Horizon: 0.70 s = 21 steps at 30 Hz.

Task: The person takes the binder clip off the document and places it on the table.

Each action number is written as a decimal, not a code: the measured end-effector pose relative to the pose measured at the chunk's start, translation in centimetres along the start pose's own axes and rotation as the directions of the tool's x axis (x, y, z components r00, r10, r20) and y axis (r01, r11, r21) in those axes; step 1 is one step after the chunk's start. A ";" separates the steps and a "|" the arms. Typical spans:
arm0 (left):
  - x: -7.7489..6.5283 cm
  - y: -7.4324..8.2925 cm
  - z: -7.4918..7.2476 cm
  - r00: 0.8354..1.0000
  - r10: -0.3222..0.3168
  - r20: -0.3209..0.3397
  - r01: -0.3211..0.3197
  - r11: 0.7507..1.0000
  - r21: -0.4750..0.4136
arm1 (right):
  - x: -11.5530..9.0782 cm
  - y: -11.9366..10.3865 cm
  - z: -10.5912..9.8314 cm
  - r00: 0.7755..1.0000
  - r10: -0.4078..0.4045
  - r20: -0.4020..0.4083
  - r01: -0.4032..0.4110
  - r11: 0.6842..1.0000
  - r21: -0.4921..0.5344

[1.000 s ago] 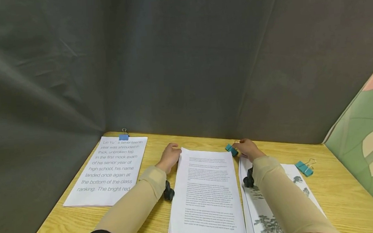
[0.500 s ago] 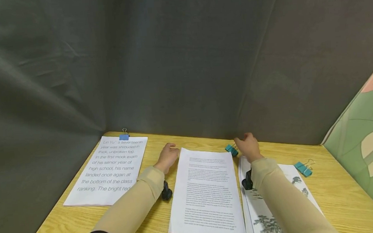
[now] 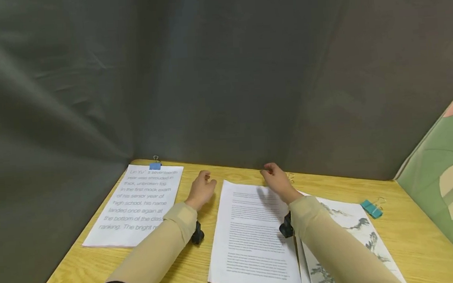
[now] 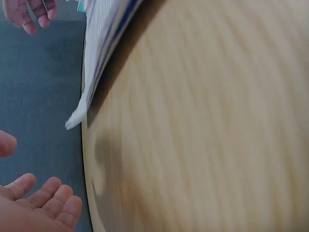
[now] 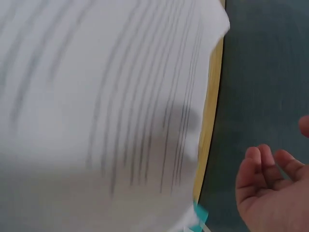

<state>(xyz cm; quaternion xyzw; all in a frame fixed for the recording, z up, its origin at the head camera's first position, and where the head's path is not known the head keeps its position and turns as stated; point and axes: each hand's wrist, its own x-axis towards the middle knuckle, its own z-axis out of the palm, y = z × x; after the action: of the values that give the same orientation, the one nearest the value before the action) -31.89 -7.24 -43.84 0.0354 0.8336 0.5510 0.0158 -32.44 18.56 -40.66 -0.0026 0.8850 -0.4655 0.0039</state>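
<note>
A stack of printed sheets point(image 3: 252, 239) lies on the wooden table between the two hands. My left hand point(image 3: 201, 190) is in the air by the stack's top left corner, fingers loosely bent and holding nothing. Over the stack's top edge is my right hand point(image 3: 278, 182), its fingers point(image 5: 263, 166) relaxed with nothing between them. A teal binder clip point(image 5: 200, 215) sits at the stack's top right corner in the right wrist view. In the head view the right hand mostly hides it, leaving its wire handle showing.
On the left lies another paper stack point(image 3: 137, 212) with a blue binder clip point(image 3: 155, 166) at its top. Sheets with ink tree drawings point(image 3: 356, 233) lie on the right, partly under the right sleeve. A second teal binder clip point(image 3: 372, 208) is beside them. A dark curtain point(image 3: 223, 81) hangs behind the table point(image 3: 422, 224).
My right hand has let go of the teal binder clip at the stack's top right corner and moved left over the top edge. My left hand has come slightly away from the stack's left corner.
</note>
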 end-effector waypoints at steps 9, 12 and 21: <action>-0.5 -0.7 -2.2 0.999 0.040 -0.025 -0.037 0.993 0.112 | -0.7 -1.8 3.6 0.988 0.007 0.156 -0.004 1.000 -0.020; -0.6 -0.8 -3.1 0.998 0.049 -0.044 -0.042 0.988 0.147 | -0.9 -2.4 4.8 0.983 -0.004 0.181 0.006 1.000 -0.009; -1.0 -1.7 -5.2 0.994 0.083 -0.072 -0.062 0.964 0.259 | -1.3 -3.4 7.5 0.975 -0.021 0.223 0.020 1.000 0.006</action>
<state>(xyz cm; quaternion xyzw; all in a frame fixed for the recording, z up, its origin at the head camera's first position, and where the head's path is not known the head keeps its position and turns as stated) -31.34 -12.77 -43.37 0.0447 0.8958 0.4400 -0.0435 -31.06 10.44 -42.09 -0.0640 0.8782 -0.4638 0.0982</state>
